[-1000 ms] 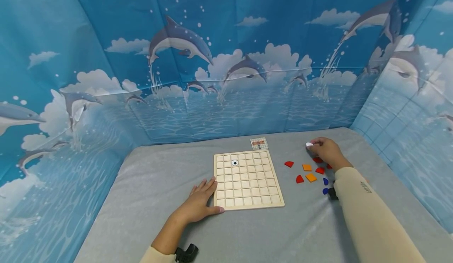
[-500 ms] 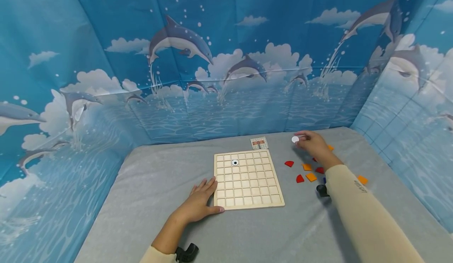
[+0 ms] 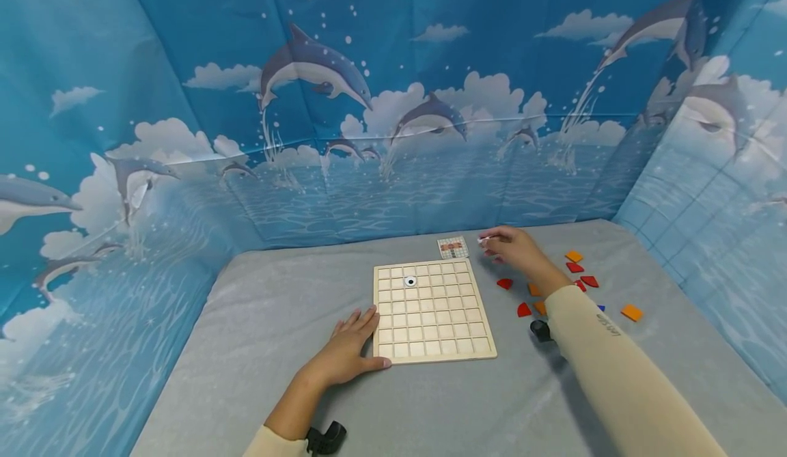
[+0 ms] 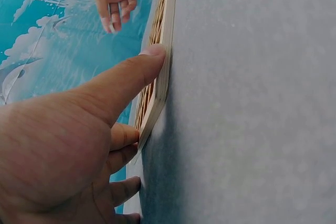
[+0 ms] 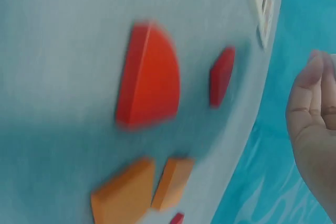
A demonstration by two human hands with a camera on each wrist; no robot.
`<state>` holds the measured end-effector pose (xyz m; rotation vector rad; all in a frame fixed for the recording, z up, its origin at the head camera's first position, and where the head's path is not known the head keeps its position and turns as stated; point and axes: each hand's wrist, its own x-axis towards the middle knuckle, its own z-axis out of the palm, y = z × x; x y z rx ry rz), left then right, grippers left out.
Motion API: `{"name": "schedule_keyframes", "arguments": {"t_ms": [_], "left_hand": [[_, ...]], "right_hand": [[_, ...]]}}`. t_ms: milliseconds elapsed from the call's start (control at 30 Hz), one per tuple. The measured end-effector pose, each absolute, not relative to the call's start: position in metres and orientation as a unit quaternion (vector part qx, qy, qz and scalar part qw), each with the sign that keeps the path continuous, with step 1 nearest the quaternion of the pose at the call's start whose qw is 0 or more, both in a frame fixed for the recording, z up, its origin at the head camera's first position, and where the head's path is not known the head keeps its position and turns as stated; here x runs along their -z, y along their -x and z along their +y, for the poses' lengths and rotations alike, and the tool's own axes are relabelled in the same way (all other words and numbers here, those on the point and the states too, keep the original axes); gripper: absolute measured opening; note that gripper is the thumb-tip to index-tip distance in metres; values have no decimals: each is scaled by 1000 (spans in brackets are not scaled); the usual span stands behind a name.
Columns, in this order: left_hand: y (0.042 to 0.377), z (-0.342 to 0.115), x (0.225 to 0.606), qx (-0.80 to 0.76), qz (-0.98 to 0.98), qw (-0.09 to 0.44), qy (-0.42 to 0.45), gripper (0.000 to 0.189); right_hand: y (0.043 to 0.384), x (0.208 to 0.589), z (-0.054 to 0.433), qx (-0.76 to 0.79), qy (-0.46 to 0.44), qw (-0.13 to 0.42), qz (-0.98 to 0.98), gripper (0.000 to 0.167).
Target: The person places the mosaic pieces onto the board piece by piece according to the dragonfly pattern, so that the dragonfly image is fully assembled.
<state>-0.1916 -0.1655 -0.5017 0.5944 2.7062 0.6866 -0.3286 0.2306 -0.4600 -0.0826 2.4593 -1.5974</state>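
Observation:
A pale wooden grid board (image 3: 434,312) lies on the grey cloth, with one white disc with a black dot (image 3: 410,281) in its upper left part. My left hand (image 3: 347,349) rests at the board's near left corner; its straight fingers touch the left side and the thumb lies on the front edge, as the left wrist view also shows. My right hand (image 3: 516,248) is raised beyond the board's far right corner and pinches a small white disc (image 3: 482,240) between thumb and fingers. In the right wrist view the disc is mostly cut off by the frame edge.
A small printed pattern card (image 3: 453,247) lies behind the board. Red quarter-round pieces (image 3: 505,283), orange squares (image 3: 632,313) and a blue piece (image 3: 602,307) lie to the right, some hidden under my right forearm. A dolphin-print curtain (image 3: 344,190) rises behind the table.
My right hand has moved left from the loose pieces toward the card, carrying the white disc. My left hand and the board have stayed in place.

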Motion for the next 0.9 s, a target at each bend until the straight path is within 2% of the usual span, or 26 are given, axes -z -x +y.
{"name": "schedule_keyframes", "arguments": {"t_ms": [200, 400, 633, 900], "left_hand": [[191, -165, 501, -240, 938, 144, -205, 98], [190, -165, 500, -244, 937, 141, -206, 98], [190, -164, 499, -237, 939, 137, -206, 98], [192, -165, 501, -233, 941, 137, -204, 98]], "right_hand": [[328, 465, 211, 557, 37, 108, 822, 39], [326, 465, 192, 578, 51, 113, 806, 46], [321, 466, 178, 575, 71, 136, 804, 42], [321, 469, 158, 593, 81, 145, 788, 45]]}}
